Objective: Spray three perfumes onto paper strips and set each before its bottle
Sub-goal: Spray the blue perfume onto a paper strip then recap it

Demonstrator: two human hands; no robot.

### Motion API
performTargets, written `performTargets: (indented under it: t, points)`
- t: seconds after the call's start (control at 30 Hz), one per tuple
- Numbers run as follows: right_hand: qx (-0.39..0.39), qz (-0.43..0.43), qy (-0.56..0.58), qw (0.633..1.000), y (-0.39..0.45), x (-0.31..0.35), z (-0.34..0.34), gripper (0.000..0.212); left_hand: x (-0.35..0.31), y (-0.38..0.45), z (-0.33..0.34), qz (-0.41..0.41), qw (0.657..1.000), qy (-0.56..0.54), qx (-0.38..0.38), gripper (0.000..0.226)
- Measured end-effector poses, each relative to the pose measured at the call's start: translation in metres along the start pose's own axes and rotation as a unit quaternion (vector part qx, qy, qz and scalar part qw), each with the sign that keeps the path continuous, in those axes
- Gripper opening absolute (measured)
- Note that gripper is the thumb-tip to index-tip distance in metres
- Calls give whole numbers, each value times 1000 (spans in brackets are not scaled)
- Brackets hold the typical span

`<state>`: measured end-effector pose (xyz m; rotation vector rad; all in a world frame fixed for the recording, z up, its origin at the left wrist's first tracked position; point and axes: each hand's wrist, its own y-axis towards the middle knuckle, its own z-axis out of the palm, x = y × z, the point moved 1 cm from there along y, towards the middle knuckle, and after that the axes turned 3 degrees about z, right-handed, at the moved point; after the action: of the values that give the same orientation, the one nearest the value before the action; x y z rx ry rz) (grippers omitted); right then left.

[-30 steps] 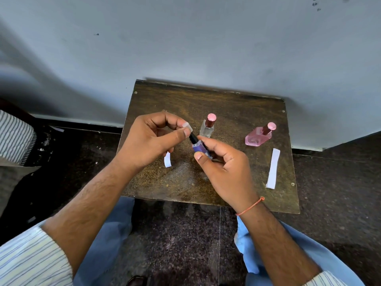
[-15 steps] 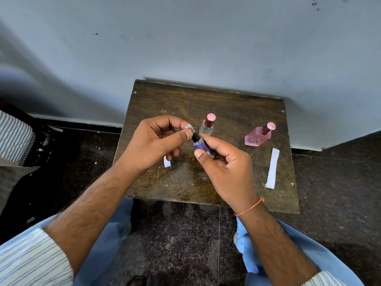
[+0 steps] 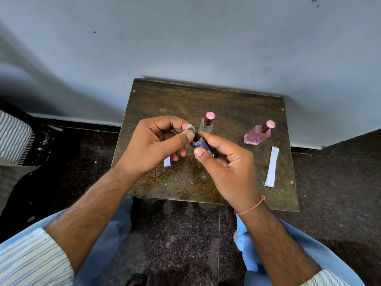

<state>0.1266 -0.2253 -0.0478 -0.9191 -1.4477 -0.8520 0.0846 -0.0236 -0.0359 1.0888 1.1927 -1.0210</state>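
My right hand (image 3: 226,164) grips a small purple perfume bottle (image 3: 201,145) with a black spray neck, tilted toward the left. My left hand (image 3: 156,143) pinches a clear cap (image 3: 190,127) at the top of that neck. A white paper strip (image 3: 167,162) shows under my left hand, mostly hidden by it. Behind the hands a clear bottle (image 3: 206,125) with a pink cap stands upright. A pink bottle (image 3: 256,136) stands at the right with a long white strip (image 3: 272,166) lying in front of it.
Everything sits on a small dark wooden table (image 3: 226,100) pushed against a grey wall (image 3: 185,38). My knees in blue trousers (image 3: 115,230) are under its near edge. A striped cloth (image 3: 14,137) lies on the floor at the left.
Both hands have stayed over the table's middle. My left thumb and finger have closed in on the top of the purple bottle, with the clear cap now at its neck.
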Motion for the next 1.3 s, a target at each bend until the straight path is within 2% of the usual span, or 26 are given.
performTargets:
  t: [0.17, 0.27, 0.33, 0.4, 0.47, 0.73, 0.83, 0.97, 1.03, 1.2, 1.3]
  points:
    - [8, 9, -7, 1000, 2, 2, -1, 40, -7, 2, -7, 10, 998, 52, 16, 17]
    - [7, 7, -29, 1000, 2, 2, -1, 37, -8, 1, -14, 30, 994, 99, 18, 47]
    - [4, 7, -34, 999, 2, 2, 0, 37, -8, 0, -16, 77, 983, 163, 24, 64]
    - [-2, 10, -42, 999, 3, -1, 2, 37, -6, -1, -16, 144, 955, 257, 34, 55]
    - [-9, 17, -52, 998, 4, -6, 2, 37, 0, -3, -13, 166, 936, 307, 39, 45]
    - [-20, 45, -83, 995, 3, -21, 0, 37, 16, -8, -4, 109, 945, 306, 49, 43]
    - [-8, 61, -83, 995, 3, -22, 0, 36, 14, -6, -8, 107, 933, 340, 52, 42]
    - [6, 85, -72, 994, 7, -21, 4, 31, 4, -1, -23, 80, 911, 392, 100, 61]
    - [7, 90, -67, 994, 8, -20, 6, 29, 2, 2, -38, 49, 907, 407, 100, 65]
    - [14, 97, -52, 994, 8, -18, 7, 28, 0, 5, -67, -7, 901, 418, 111, 36]
    - [23, 86, -39, 995, 8, -14, 11, 30, 1, 4, -67, -39, 897, 419, 133, 30]
